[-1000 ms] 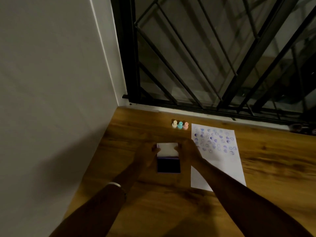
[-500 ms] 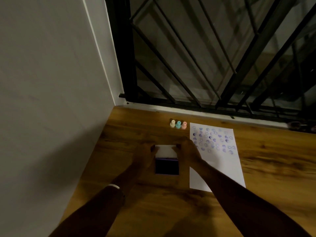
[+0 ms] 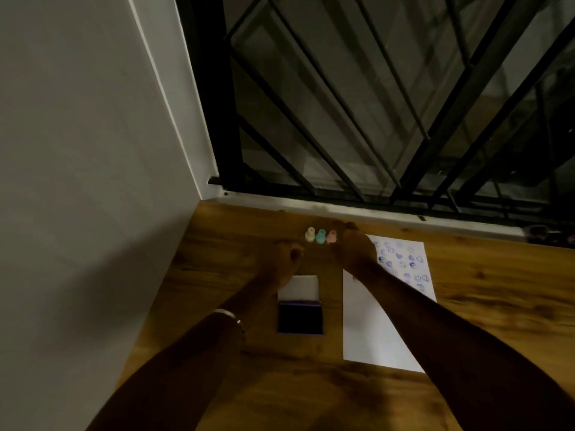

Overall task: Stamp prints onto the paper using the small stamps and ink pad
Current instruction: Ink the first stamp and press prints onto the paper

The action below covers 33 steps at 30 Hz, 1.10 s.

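Three small stamps stand in a row near the window sill: a cream stamp (image 3: 310, 234), a teal stamp (image 3: 320, 236) and a pink stamp (image 3: 331, 237). My right hand (image 3: 353, 248) reaches just right of the pink stamp, fingers apart, touching or nearly touching it. My left hand (image 3: 284, 259) hovers in a loose curl just left and short of the row, holding nothing. The ink pad (image 3: 300, 317) lies open behind my hands, its white lid (image 3: 302, 287) flipped back. The white paper (image 3: 379, 321) lies to the right, with several purple prints on its far half.
The wooden tabletop (image 3: 485, 306) runs into a white wall (image 3: 77, 181) on the left. A black metal window grille (image 3: 373, 119) rises behind the sill. A small dark object (image 3: 541, 233) sits at the far right of the sill.
Both hands have let go of the ink pad's lid and moved forward to the row of stamps. The pad now lies open with its lid flat.
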Tool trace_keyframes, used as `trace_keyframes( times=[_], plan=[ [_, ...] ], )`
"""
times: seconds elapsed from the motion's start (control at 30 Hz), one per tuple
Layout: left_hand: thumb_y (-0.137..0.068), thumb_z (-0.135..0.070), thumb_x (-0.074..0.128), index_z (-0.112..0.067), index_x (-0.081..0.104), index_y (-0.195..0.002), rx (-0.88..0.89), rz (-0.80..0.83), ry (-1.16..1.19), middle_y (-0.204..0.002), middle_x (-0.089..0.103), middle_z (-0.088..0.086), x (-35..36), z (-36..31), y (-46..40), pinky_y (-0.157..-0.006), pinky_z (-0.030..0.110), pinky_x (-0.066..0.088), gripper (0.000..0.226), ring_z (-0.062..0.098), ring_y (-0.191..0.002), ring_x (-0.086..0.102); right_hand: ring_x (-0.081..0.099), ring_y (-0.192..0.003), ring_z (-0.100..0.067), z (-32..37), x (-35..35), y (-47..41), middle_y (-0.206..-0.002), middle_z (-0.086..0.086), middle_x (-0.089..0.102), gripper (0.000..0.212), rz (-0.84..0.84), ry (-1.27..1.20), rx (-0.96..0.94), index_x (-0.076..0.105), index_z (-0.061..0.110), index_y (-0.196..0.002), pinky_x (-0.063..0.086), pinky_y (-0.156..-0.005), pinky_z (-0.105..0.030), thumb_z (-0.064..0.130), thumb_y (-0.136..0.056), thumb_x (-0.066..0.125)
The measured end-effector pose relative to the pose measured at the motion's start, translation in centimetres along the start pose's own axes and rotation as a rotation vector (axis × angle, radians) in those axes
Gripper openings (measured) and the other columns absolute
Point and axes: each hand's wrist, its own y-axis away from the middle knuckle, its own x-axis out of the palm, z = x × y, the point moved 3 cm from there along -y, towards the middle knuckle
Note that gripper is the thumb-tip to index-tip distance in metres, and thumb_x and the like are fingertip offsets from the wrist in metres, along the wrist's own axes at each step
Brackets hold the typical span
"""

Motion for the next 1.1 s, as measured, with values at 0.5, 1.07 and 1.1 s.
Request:
trace_keyframes(
  times=[0.5, 1.07, 1.1],
  plan=[
    [-0.093, -0.023, 0.06, -0.01, 0.063, -0.118, 0.095, -0.043, 0.125, -0.11, 0.068, 0.003, 1.4, -1.4, 1.4, -0.077, 0.007, 0.044, 0.029, 0.012, -0.095, 0.065, 0.069, -0.088, -0.031, 0.6, -0.8, 3.1, -0.1, -0.015, 0.069, 0.03, 0.008, -0.143, -0.045, 0.055, 0.009, -0.114, 0.055, -0.068, -0.034, 0.031, -0.094, 0.058],
    [-0.094, -0.028, 0.059, -0.005, 0.071, -0.097, 0.058, -0.022, 0.257, -0.099, 0.072, 0.011, 1.0, 1.8, 11.1, -0.061, 0.002, 0.04, 0.027, 0.023, -0.089, 0.066, 0.06, -0.083, -0.013, 7.6, 0.3, 14.5, -0.095, -0.009, 0.07, 0.014, 0.184, -0.343, -0.37, 0.066, 0.007, -0.098, 0.037, -0.064, -0.013, 0.018, -0.096, 0.058],
    [-0.092, -0.025, 0.062, -0.003, 0.07, -0.097, 0.042, -0.002, 0.244, -0.099, 0.072, 0.012, 0.9, 2.2, 11.5, -0.061, 0.005, 0.04, 0.024, 0.025, -0.09, 0.066, 0.061, -0.083, -0.015, 7.8, 0.3, 14.9, -0.094, -0.01, 0.07, 0.013, 0.179, -0.337, -0.404, 0.067, 0.007, -0.096, 0.04, -0.065, -0.015, 0.016, -0.096, 0.058]
  ],
)
